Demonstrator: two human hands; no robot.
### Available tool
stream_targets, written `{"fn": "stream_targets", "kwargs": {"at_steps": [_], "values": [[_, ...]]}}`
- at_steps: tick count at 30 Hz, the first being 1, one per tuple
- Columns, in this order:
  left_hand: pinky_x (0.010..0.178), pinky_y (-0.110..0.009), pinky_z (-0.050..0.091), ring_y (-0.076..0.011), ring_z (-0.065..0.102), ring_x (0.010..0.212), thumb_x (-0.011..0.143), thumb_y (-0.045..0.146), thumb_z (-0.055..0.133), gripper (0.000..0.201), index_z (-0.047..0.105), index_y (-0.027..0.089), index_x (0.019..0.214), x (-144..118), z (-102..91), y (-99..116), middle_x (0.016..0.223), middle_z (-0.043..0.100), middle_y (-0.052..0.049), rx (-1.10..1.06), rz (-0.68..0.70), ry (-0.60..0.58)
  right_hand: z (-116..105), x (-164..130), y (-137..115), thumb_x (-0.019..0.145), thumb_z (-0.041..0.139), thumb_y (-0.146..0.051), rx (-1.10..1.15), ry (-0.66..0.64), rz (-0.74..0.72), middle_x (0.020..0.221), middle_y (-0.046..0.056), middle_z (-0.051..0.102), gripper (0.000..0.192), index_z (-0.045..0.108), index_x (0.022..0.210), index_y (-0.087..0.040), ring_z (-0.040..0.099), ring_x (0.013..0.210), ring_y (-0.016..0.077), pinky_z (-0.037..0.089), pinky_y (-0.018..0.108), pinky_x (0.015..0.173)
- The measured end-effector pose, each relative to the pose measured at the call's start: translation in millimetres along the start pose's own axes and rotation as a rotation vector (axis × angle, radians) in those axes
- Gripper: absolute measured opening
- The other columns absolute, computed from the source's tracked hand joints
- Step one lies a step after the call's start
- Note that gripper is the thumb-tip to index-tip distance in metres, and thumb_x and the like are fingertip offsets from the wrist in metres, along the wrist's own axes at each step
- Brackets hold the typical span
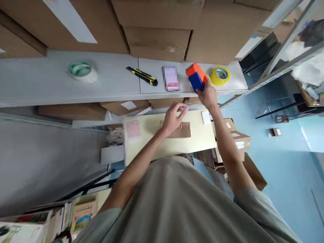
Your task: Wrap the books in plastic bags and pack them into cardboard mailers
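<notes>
The right fingers are gripping the orange-and-blue tape dispenser; the left fingers are forming a narrow gap, seemingly holding nothing. Just below these, the small carton is lying on the desk. Handling is seemingly progressing; whether any taping is remaining, I cannot tell.
</notes>
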State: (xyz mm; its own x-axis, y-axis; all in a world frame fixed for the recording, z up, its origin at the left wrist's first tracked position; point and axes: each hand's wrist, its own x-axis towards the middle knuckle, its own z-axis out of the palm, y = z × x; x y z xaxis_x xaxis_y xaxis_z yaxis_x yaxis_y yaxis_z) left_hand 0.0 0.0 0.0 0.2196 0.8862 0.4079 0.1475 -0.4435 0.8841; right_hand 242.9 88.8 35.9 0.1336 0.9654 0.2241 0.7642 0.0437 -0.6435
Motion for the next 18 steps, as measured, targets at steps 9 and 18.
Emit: {"fn": "stream_targets", "kwargs": {"at_steps": [9, 18], "values": [[0.096, -0.034, 0.067, -0.0201, 0.082, 0.101, 0.113, 0.045, 0.073, 0.022, 0.069, 0.023, 0.116, -84, 3.9, 5, 0.115, 0.084, -0.008, -0.157, -0.296, 0.002, 30, -195, -20, 0.09, 0.093, -0.08, 0.714, -0.213, 0.319, 0.11, 0.005, 0.079, 0.067, 0.061, 0.117, -0.028, 0.076, 0.103, 0.0247, 0.068, 0.042, 0.099], [0.083, -0.032, 0.062, -0.0192, 0.076, 0.088, 0.113, 0.04, 0.068, 0.017, 0.074, 0.023, 0.111, -105, -8.4, 5, 0.105, 0.082, -0.006, -0.113, -0.398, -0.123, 47, -223, -25, 0.098, 0.084, -0.082, 0.741, -0.352, 0.424, 0.12, 0.006, 0.077, 0.067, 0.062, 0.131, -0.027, 0.073, 0.109, 0.0261, 0.067, 0.047, 0.108]]}}
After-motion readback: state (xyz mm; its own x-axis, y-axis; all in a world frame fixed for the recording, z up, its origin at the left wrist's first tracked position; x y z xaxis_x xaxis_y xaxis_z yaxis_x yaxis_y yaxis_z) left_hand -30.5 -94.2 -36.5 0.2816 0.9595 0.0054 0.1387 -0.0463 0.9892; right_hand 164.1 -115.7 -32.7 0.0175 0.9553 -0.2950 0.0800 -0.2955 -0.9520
